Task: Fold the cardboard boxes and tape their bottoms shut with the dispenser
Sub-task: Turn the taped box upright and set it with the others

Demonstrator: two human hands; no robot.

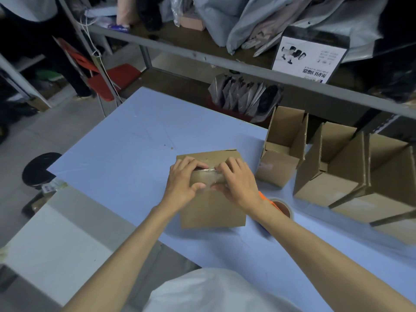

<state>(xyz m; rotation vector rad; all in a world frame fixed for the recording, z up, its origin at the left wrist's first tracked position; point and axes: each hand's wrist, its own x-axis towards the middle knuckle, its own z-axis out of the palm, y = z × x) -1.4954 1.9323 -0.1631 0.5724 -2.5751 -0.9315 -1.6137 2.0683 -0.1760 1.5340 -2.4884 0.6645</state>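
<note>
A brown cardboard box (211, 210) lies bottom-up in the middle of the blue table (117, 154). A strip of clear tape (207, 177) runs across its closed flaps. My left hand (183, 184) and my right hand (237, 183) both rest on top of the box, fingers bent, pressing the tape on either side of the seam. The tape dispenser (281, 207), with an orange handle and a brown tape roll, lies on the table just right of the box, partly hidden by my right wrist.
Three folded boxes (279, 170) (326, 185) (382, 199) stand open-topped along the table's right side. A shelf rack (225, 59) with bags and a printed carton rises behind. A black stool (38, 170) and a red chair (112, 82) stand at the left.
</note>
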